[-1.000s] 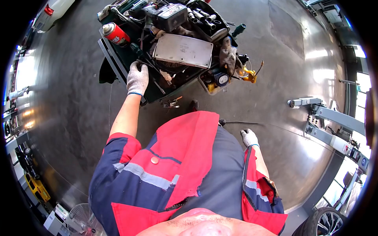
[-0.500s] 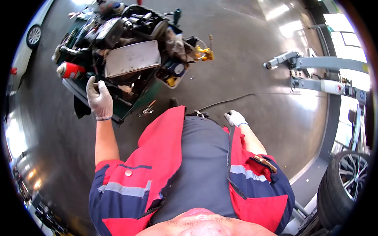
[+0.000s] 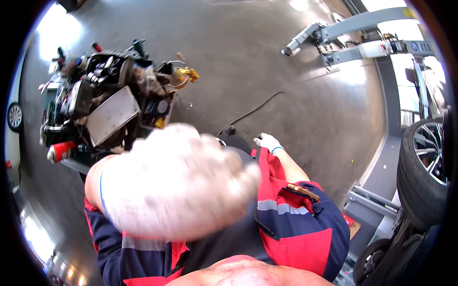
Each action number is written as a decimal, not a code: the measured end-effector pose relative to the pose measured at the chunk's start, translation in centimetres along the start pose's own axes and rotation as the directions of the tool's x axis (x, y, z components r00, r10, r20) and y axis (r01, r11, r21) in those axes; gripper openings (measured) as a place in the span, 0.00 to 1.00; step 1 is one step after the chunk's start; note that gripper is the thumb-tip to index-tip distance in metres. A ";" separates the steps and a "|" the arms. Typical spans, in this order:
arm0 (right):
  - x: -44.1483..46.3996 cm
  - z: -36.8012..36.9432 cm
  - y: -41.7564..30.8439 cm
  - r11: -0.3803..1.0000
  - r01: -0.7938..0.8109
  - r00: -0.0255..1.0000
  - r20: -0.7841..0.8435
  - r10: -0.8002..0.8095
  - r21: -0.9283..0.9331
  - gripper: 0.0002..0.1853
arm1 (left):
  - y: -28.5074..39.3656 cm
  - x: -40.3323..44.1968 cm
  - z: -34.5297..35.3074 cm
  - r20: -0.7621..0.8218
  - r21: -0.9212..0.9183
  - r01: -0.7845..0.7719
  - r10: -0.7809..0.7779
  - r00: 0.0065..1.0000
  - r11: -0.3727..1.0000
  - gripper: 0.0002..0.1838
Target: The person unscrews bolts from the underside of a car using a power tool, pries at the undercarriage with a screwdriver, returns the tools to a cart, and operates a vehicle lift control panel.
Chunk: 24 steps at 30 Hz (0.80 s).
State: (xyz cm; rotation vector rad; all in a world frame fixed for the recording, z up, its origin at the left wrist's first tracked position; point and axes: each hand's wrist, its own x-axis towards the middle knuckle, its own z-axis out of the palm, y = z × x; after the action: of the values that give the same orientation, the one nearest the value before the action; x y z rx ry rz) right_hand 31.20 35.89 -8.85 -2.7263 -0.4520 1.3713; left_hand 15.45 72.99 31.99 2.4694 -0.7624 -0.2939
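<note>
My left hand, in a whitish work glove, is raised close to the camera in front of my chest. It is blurred, its fingers look curled, and whatever lies inside them is hidden. Low at my other side hangs my right hand, also gloved and small in view; its finger shape is too small to read. Behind the raised glove stands a cart heaped with tools, bearing a flat metal plate, a red spray can and a box of sockets.
A grey lift arm reaches in at the upper right. Wheels with tyres stand at the right edge. A dark cable runs across the floor. A car wheel shows at the far left.
My left hand has left the cart's edge and come up close to the camera. The cart has shifted left in view as my head turned. My right hand stays low at my side.
</note>
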 end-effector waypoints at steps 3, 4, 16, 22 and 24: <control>0.8 1.5 5.4 0.995 -0.077 0.997 0.028 0.076 0.062 0.31 | 3.8 5.8 -2.3 0.338 0.130 0.123 -0.160 0.927 0.984 0.23; 1.0 1.7 6.7 0.994 -0.086 0.995 0.049 0.082 0.070 0.31 | 4.0 7.6 -2.9 0.353 0.156 0.094 -0.144 0.925 0.983 0.23; 9.4 -4.1 16.6 0.987 -0.061 0.992 0.119 0.043 0.146 0.32 | 6.1 30.4 0.5 0.053 0.218 -0.569 0.572 0.819 0.793 0.22; 10.7 -12.9 19.6 0.967 -0.152 0.986 -0.036 0.163 0.204 0.30 | 6.6 41.6 1.7 0.009 0.282 -0.680 0.707 0.707 0.676 0.21; 11.5 -14.3 21.5 0.965 -0.165 0.985 -0.013 0.171 0.204 0.29 | 5.2 44.4 1.3 0.026 0.307 -0.687 0.716 0.697 0.658 0.21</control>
State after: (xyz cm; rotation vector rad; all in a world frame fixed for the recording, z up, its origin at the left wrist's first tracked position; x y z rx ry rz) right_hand 54.04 19.73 -13.02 -2.6636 -0.0742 1.3270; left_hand 48.85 43.24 31.63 2.1895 -1.7485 0.2578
